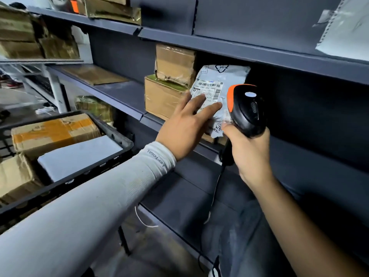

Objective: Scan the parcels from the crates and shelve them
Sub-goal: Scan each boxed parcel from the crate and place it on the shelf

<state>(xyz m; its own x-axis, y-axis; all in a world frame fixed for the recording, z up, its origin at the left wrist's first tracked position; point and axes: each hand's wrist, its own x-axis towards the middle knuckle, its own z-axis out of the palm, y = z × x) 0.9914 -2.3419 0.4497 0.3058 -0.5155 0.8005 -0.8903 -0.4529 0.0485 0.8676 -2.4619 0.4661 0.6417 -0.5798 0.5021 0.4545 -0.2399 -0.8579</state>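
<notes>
Dark shelving (123, 90) holds the grey mailer (219, 84), apparently shelved; flat left hand (185, 126) presses it, right hand (249, 148) grips the scanner (247, 108); crate (111, 134) parcels (54, 130) remain.

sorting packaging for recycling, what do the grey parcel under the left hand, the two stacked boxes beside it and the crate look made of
Grey parcel: thin plastic mailer film by its look, crinkled and slightly glossy, with a printed paper-like label.
Stacked boxes: brown corrugated cardboard, matte, wrapped in shiny clear tape, edges dented.
Crate: likely rigid black moulded plastic, with slotted walls and a dull finish.
</notes>
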